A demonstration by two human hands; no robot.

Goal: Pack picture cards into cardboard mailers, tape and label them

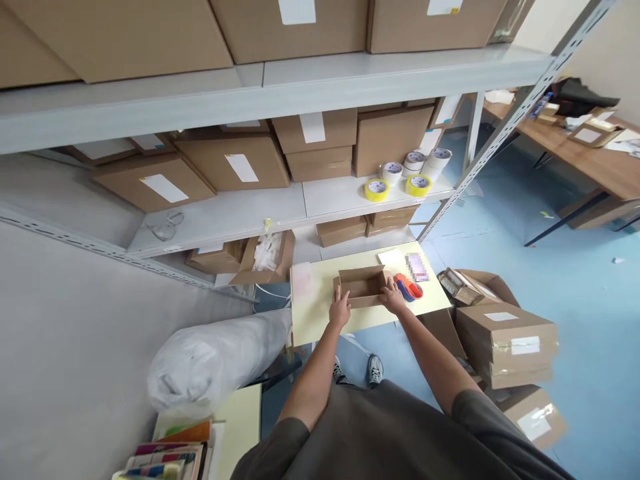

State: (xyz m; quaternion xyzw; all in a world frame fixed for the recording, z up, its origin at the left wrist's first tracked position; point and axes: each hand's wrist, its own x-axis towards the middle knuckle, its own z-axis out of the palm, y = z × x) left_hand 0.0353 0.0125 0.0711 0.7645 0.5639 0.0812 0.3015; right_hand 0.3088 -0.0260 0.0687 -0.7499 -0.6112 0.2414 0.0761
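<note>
A small open cardboard box sits on a pale yellow table. My left hand presses against the box's left near side, fingers closed on its edge. My right hand grips the box's right near corner. Just right of that hand lies a red and blue tape dispenser. A white sheet and a small pink-white packet lie at the table's far right.
Grey metal shelving behind the table holds many brown cartons and several tape rolls. Sealed cartons are stacked on the blue floor at right. A white plastic sack lies at left. A wooden desk stands far right.
</note>
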